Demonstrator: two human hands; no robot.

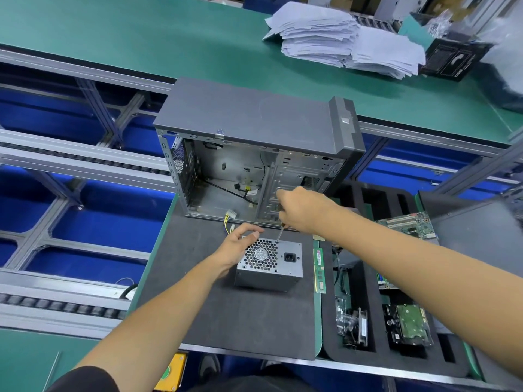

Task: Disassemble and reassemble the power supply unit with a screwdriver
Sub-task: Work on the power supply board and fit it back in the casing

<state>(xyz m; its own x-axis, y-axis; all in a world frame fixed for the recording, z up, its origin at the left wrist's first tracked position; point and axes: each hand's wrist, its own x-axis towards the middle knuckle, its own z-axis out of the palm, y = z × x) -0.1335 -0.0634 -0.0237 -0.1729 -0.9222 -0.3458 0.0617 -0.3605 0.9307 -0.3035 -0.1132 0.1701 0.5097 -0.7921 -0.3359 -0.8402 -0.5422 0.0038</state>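
A grey power supply unit [268,274] stands on the dark foam mat [226,321], its honeycomb fan grille and black power socket facing up. My left hand [239,244] grips its top left edge, fingers curled over the far side. My right hand [301,207] holds a screwdriver [280,234] upright, its tip on the unit's far edge beside the grille. Yellow and black cables [228,222] run from behind the unit toward the case.
An open grey computer case [254,120] stands just behind the unit. To the right lie RAM sticks [319,270], a motherboard [407,224] and a foam tray [379,321] holding a hard drive [410,325] and a fan. Paper stacks [339,41] sit on the far green table.
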